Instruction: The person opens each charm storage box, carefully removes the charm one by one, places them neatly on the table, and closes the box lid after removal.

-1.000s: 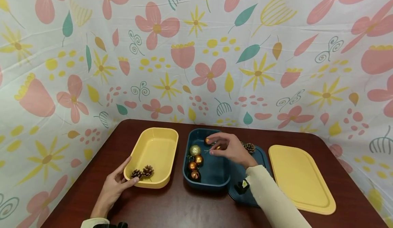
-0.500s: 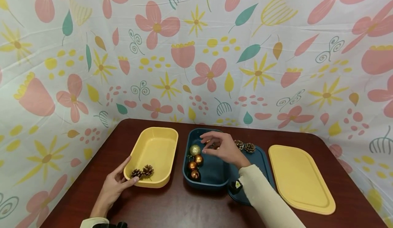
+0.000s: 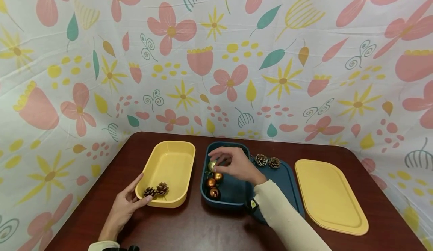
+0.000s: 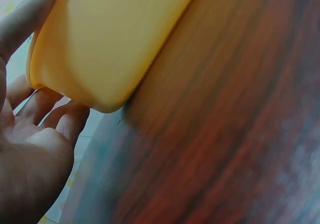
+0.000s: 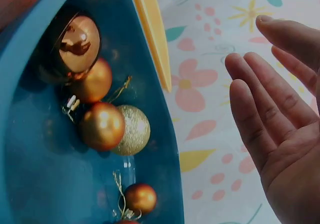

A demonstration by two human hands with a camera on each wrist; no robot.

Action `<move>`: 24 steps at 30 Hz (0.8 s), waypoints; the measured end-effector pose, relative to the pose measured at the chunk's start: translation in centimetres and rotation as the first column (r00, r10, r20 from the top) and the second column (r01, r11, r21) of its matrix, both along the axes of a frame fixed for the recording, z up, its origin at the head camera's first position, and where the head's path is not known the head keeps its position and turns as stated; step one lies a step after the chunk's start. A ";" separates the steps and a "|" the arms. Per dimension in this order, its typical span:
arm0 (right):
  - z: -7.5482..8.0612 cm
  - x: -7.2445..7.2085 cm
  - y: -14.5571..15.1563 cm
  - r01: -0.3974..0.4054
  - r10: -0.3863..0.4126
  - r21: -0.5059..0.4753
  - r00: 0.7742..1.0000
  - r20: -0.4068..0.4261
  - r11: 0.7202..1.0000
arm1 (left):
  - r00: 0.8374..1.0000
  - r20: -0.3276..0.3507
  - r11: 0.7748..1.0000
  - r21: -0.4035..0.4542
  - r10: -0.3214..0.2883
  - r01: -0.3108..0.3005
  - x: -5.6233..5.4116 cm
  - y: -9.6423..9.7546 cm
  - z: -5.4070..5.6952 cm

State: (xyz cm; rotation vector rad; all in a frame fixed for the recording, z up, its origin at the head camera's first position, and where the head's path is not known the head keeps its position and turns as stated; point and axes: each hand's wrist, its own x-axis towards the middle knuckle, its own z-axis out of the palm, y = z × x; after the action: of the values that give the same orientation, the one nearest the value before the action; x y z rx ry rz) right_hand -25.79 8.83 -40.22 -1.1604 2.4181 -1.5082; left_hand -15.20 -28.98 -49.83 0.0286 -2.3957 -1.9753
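Observation:
My left hand (image 3: 120, 207) holds the near-left corner of a yellow box (image 3: 170, 164), thumb over the rim and fingers against the outer wall. Two pine cones (image 3: 162, 188) lie inside near that corner. Over a dark blue box (image 3: 233, 196) hovers my right hand (image 3: 238, 165), fingers extended and thumb apart; the right wrist view shows nothing between them. Beneath its fingertips is a gold glitter ball (image 5: 136, 130), partly hidden in the head view. Shiny copper-coloured Christmas baubles (image 5: 102, 126) with gold strings lie beside it, along the blue box's left side.
A blue lid (image 3: 287, 185) lies right of the blue box, partly under my right forearm. Two more pine cones (image 3: 267, 161) sit by its far edge. Farther right is a yellow lid (image 3: 333, 196). A flowered cloth (image 3: 216, 74) hangs behind the table (image 3: 196, 228).
My right hand has moved left across the blue box, from the bauble at its far side to above the glitter ball. My left hand stays on the yellow box.

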 end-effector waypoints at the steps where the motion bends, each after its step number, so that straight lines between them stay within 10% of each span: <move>1: 0.0 0.1 -0.2 -0.005 0.005 0.001 1.000 -0.001 1.000 | 1.000 0.000 1.000 0.001 -0.001 0.001 0.0 0.0 0.0; 24: -0.1 0.7 -4.1 -0.060 0.060 0.072 0.998 0.012 0.996 | 1.000 0.004 1.000 -0.019 0.000 0.000 0.1 -0.1 0.1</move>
State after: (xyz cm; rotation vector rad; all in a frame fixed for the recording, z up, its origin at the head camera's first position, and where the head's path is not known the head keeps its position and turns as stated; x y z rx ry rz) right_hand -25.06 4.73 -40.32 -1.1973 2.3875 -1.3942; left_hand -15.14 -29.10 -49.75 0.0329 -2.4170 -1.9540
